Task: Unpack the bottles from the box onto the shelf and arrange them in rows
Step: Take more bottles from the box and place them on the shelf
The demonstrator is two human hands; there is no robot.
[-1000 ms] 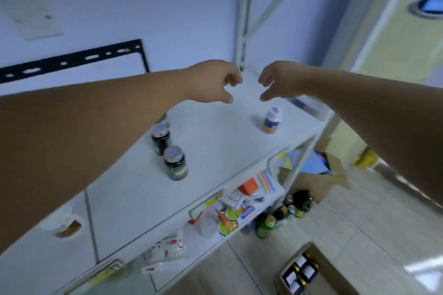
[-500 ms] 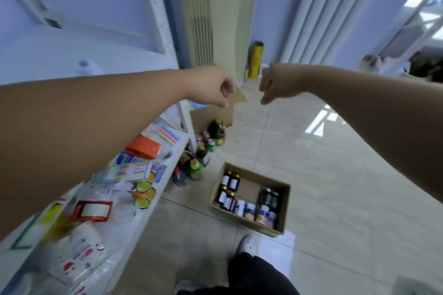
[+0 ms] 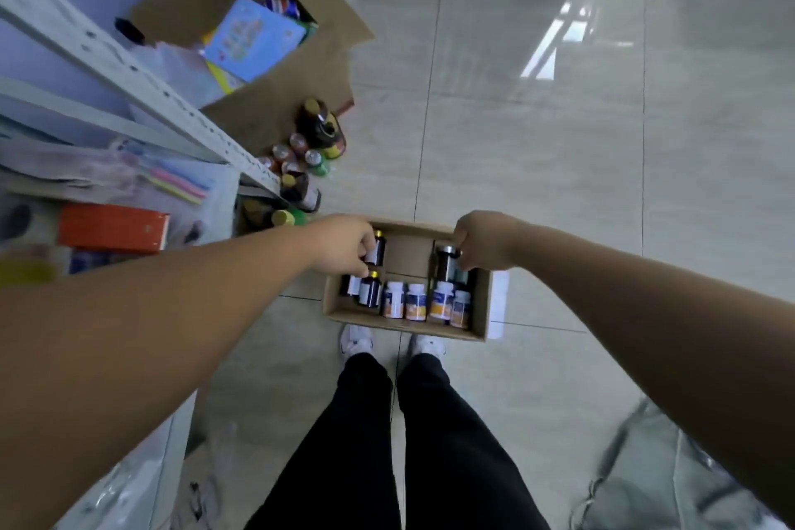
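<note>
1. Tiled floor [image 3: 537, 133]: pale and glossy, and it carries everything below.
2. Metal shelf rack [image 3: 129, 69]: left side of the view, with a perforated white upright. An orange packet [image 3: 112, 228] and blurred stationery lie on its board.
3. Large open carton [image 3: 275, 99]: on the floor by the rack's far end, with a blue booklet [image 3: 251, 39] on top of what it holds.
4. Person's legs [image 3: 400, 443]: black trousers. The white shoes [image 3: 357, 342] stand just short of the small box's near wall.
5. Cardboard box [image 3: 404, 327]: small and open-topped, on the floor between shoes and rack, split by card dividers.
6. Loose bottles [image 3: 309, 151]: a mixed cluster on the floor at the foot of the rack, beyond the box's far left corner.
7. Left hand [image 3: 344, 245]: over the box's far left corner. Its fingers are curled onto the gold-capped dark bottle [image 3: 378, 250], which stands upright in that corner, right at the fingertips.
8. Right hand [image 3: 486, 245]: over the far right corner. Its fingers are curled round the top of the silver-capped dark bottle [image 3: 445, 260], upright in the far right cell, directly under the grip.
9. White bottles [image 3: 415, 301]: four with orange-and-blue labels, in a row along the near wall, clear of both hands.
10. Two more dark bottles [image 3: 370, 290]: near left corner, just beneath the left hand, untouched.
</note>
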